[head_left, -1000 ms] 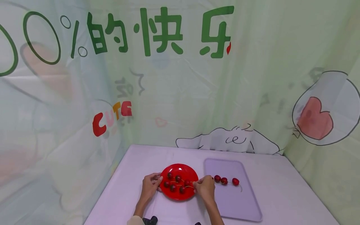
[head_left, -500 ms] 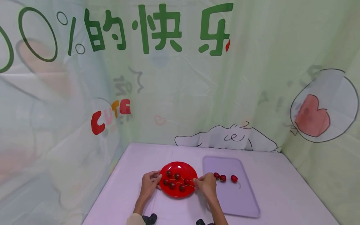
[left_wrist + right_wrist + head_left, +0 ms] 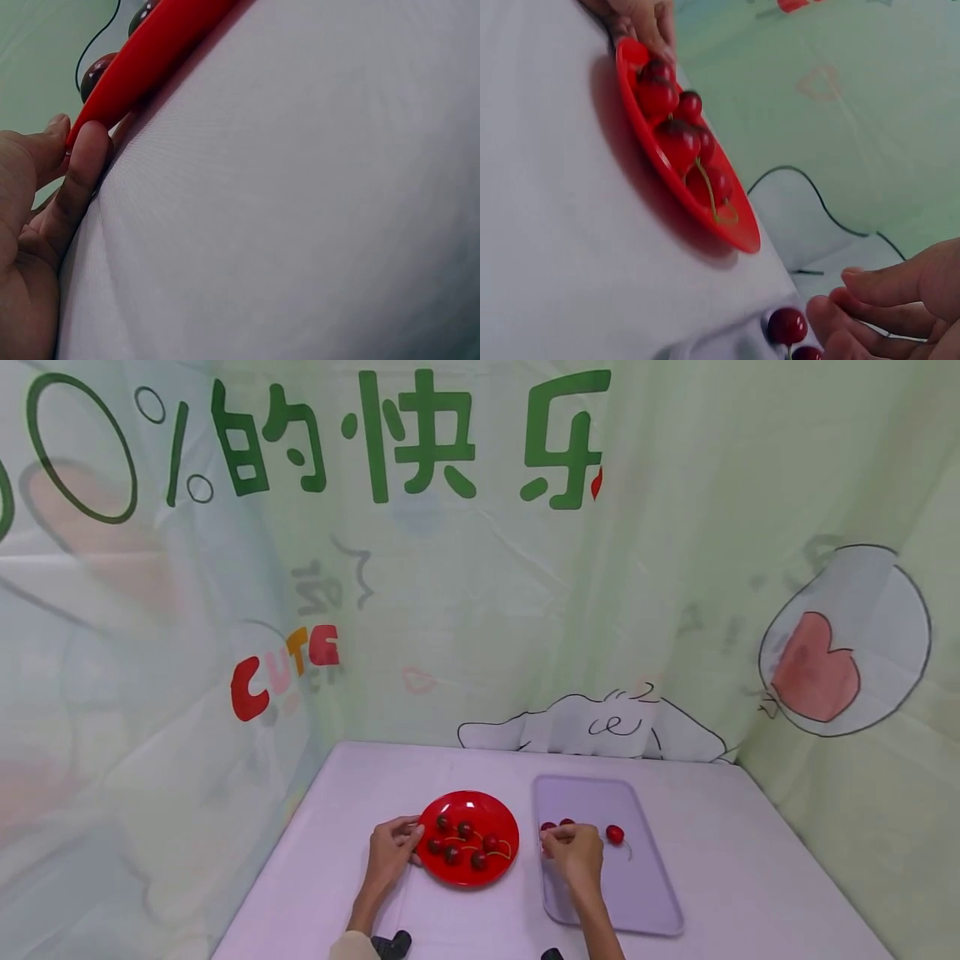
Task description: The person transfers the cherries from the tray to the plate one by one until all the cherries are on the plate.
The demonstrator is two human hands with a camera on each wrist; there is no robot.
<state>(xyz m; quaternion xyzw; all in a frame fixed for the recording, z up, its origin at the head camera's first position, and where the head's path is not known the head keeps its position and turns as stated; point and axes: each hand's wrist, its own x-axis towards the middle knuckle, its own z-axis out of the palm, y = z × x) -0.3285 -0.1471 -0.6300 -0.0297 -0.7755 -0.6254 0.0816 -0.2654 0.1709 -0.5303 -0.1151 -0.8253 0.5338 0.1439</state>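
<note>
My left hand (image 3: 390, 852) pinches the left rim of a round red plate (image 3: 468, 802). Its thumb lies on top and a finger below the rim in the left wrist view. Several dark red cherries (image 3: 452, 854) with stems sit on the plate. My right hand (image 3: 577, 856) is over the left part of a lilac tray (image 3: 637, 902), its thumb and fingers apart with nothing between them in the right wrist view. Beside those fingertips are cherries (image 3: 787, 326) on the tray, partly hidden by the hand in the head view. Another cherry (image 3: 615, 834) lies farther right.
Both plate and tray are on a pale table (image 3: 390, 768), with a strip of tabletop between them. Printed curtains (image 3: 450, 610) enclose the back and sides. Black straps or devices (image 3: 393, 945) show at the wrists.
My right hand has let go near the plate's right edge and moved right, over the tray. The left hand keeps its hold on the plate. The head view has shifted slightly.
</note>
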